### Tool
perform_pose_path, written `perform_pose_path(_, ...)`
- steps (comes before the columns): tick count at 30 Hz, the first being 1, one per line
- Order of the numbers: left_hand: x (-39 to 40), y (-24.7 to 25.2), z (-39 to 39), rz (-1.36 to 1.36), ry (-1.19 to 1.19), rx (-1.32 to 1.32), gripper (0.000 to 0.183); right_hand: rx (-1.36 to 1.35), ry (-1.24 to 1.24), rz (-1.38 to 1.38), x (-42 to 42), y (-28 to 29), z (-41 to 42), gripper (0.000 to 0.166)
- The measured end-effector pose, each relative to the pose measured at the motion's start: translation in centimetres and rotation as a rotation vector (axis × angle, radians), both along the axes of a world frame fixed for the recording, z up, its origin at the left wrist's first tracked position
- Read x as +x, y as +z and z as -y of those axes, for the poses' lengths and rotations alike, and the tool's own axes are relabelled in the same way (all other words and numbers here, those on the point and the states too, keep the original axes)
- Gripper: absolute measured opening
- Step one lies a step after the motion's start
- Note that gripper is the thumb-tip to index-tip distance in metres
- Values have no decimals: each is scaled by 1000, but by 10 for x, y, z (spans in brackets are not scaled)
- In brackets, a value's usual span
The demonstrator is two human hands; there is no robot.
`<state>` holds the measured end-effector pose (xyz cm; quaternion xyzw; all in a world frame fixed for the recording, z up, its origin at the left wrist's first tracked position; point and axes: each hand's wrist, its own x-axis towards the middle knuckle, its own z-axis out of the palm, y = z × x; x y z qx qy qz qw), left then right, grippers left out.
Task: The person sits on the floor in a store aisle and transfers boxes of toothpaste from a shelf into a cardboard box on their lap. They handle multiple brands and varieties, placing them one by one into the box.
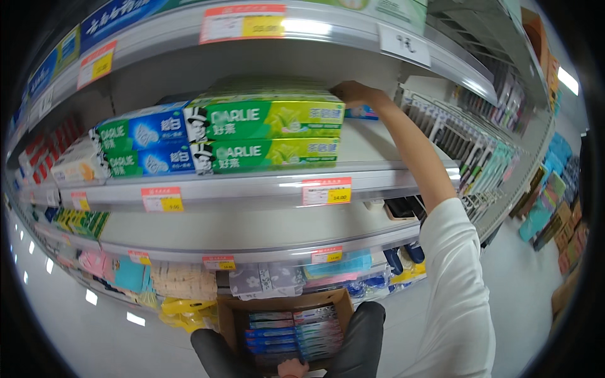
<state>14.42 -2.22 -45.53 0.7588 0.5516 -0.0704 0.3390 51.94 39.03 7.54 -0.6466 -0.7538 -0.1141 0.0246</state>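
Note:
My right hand (355, 93) reaches deep onto the upper shelf, at the right rear end of the green and yellow Darlie toothpaste boxes (274, 118); its fingertips are partly hidden behind them. Just under that hand a blue box (361, 112) shows. Blue and green Darlie boxes (146, 137) are stacked to the left. Low in the view, my left hand (293, 367) is at the near side of an open cardboard carton (347, 307), by the rows of toothpaste boxes (316, 335) inside; whether it grips one cannot be told. The carton stands between my knees.
A lower shelf (236, 231) holds a phone (401, 208) at its right end. Folded cloths (264, 281) and slippers (401, 257) lie further down. Toothbrush packs (487, 165) hang at the right. A shelf edge with price tags (243, 23) runs above my right hand.

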Motion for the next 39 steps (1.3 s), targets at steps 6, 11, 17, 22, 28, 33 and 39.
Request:
perform_pose_path(6, 1, 20, -4, 14, 38, -95, 41, -67, -103, 38, -30, 9, 22, 83)
perform_pose_path(11, -3, 16, -5, -40, 13, -76, 42, -35, -116, -104, -13, -3, 13, 99)
perform_pose_path(17, -5, -18, -16, -123, -22, -212, 45, -14, -184, 2, -15, 6, 12, 114)
perform_pose_path(22, -2, -25, -6, -120, 19, -60, 43, -77, -232, 1, -68, 20, 81, 95)
perform_pose_path(28, -3, -9, -8, -115, 63, -70, 37, -172, -248, -249, -73, 23, 100, 87)
perform_pose_path(33, 3, -5, -4, -99, 49, -16, 36, -266, -193, -235, -13, 22, 94, 100)
perform_pose_path(39, -2, -14, -2, -102, 72, 12, 35, -262, -42, -332, -4, 20, 134, 97)
